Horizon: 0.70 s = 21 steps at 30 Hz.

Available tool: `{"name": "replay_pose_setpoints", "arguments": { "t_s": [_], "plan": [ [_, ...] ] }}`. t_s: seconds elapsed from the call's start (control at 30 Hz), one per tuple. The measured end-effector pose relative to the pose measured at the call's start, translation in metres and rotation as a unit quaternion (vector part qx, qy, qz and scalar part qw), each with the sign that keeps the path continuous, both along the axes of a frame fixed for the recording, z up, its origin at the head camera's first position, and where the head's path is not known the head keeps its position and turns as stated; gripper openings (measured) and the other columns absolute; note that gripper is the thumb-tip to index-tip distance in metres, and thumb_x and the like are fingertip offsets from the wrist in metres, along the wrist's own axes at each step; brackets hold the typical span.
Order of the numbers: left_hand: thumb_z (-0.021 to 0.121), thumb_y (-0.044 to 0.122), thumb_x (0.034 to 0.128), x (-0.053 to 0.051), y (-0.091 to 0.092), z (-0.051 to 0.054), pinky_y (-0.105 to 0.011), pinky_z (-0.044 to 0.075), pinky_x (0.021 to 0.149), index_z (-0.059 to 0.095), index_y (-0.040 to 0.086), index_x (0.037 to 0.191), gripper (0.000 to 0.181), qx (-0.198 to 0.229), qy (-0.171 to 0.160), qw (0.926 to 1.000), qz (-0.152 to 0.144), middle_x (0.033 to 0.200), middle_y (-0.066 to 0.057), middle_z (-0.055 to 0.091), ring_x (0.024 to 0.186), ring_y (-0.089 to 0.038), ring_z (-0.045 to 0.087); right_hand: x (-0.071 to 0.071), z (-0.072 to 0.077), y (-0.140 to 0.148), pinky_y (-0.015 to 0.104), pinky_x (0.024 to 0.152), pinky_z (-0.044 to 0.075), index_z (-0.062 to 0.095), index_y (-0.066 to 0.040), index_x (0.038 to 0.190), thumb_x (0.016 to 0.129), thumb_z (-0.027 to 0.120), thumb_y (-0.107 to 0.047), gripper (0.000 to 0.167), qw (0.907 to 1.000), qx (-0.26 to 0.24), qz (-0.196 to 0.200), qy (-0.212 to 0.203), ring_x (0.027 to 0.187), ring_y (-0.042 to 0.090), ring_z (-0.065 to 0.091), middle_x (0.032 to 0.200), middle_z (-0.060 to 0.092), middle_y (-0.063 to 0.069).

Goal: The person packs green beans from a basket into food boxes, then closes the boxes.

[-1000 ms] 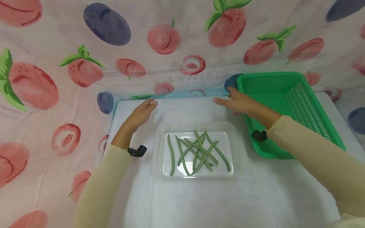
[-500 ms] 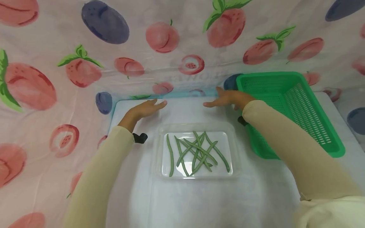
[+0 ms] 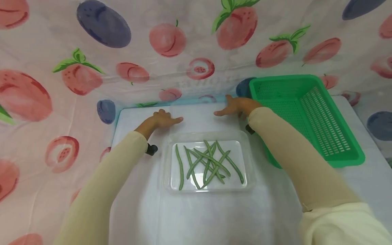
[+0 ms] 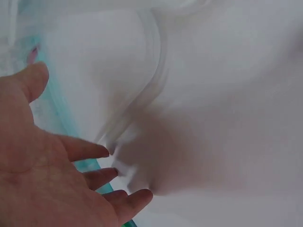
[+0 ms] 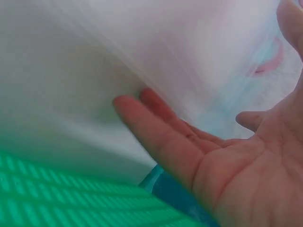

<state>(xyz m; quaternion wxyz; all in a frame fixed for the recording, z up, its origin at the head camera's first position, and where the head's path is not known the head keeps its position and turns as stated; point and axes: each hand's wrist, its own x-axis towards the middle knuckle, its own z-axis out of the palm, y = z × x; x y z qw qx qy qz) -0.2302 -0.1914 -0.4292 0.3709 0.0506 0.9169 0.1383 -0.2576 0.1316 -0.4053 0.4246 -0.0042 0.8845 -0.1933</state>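
Observation:
My left hand reaches behind the left back corner of a clear plastic tray, its thumb pointing right. In the left wrist view, that hand has its fingers spread beside a curved clear edge and grips nothing. Several green beans lie in the tray, most of them crossing one another. Behind the tray on the right is my right hand, thumb extended leftward. Seen from the right wrist, this hand has loosely stretched fingers over the white surface, with nothing held.
A green perforated basket stands at the right, partly covered by my right forearm. Everything rests on a white-covered table. A fruit-printed cloth rises along the back and left side.
My hands have come closer together behind the tray: the left shifted rightward, the right leftward. The view has turned a little. Tray, beans and basket show no movement of their own.

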Motion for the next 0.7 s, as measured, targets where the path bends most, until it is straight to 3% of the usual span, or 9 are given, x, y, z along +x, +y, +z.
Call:
{"name": "replay_pose_setpoints", "arguments": {
  "t_s": [0.17,0.3,0.4,0.5,0.6,0.7],
  "plan": [
    [0.041,0.078,0.093,0.001,0.002,-0.001,-0.062,0.018,0.125,0.02,0.003,0.162,0.105,0.037,-0.017,0.9977,0.054,0.168,-0.024,0.009,0.155,-0.044,0.012,-0.003,-0.003,-0.004,0.051,0.099,0.055,-0.024,-0.019,0.16,0.088,0.059,-0.073,0.122,0.9999,-0.005,-0.015,-0.002,0.134,0.045,0.049,0.169,0.013,0.022],
    [0.049,0.079,0.0898,0.005,0.0,0.007,-0.059,0.017,0.126,0.007,0.004,0.164,0.114,0.114,-0.043,0.9865,0.11,0.172,-0.017,0.001,0.159,-0.037,0.007,-0.001,-0.003,0.0,0.051,0.094,0.058,-0.027,-0.018,0.159,0.088,0.059,-0.072,0.124,0.9995,-0.02,-0.016,0.017,0.135,0.045,0.047,0.169,0.009,0.022],
    [0.055,0.076,0.0891,0.009,-0.003,0.015,-0.057,0.018,0.127,-0.004,0.005,0.164,0.119,0.186,-0.05,0.9706,0.144,0.173,-0.013,-0.006,0.159,-0.034,0.008,0.005,0.003,0.003,0.052,0.092,0.059,-0.028,-0.018,0.159,0.089,0.061,-0.07,0.124,0.9977,-0.033,-0.024,0.054,0.142,0.044,0.04,0.17,0.005,0.023],
    [0.061,0.07,0.09,0.012,-0.004,0.023,-0.054,0.027,0.124,-0.01,0.005,0.163,0.121,0.25,-0.051,0.9505,0.177,0.173,-0.01,-0.01,0.159,-0.032,0.011,0.014,0.011,0.006,0.055,0.089,0.059,-0.026,-0.017,0.159,0.092,0.062,-0.064,0.12,0.9915,-0.05,-0.042,0.113,0.147,0.047,0.031,0.168,0.001,0.029],
    [0.064,0.063,0.0919,0.019,-0.005,0.031,-0.054,0.035,0.12,-0.01,0.006,0.163,0.117,0.294,-0.045,0.9304,0.214,0.173,-0.011,-0.005,0.158,-0.032,0.017,0.023,0.019,0.008,0.059,0.105,0.049,-0.023,-0.012,0.16,0.095,0.061,-0.058,0.116,0.9789,-0.066,-0.048,0.187,0.151,0.05,0.022,0.166,0.004,0.035],
    [0.064,0.058,0.0941,0.025,-0.008,0.039,-0.056,0.036,0.119,-0.008,0.008,0.163,0.112,0.323,-0.028,0.9136,0.245,0.172,-0.011,0.003,0.156,-0.034,0.022,0.031,0.027,0.009,0.06,0.12,0.032,-0.022,-0.004,0.159,0.097,0.061,-0.054,0.115,0.9618,-0.087,-0.055,0.254,0.154,0.048,0.018,0.165,0.01,0.035]
  ]
}}
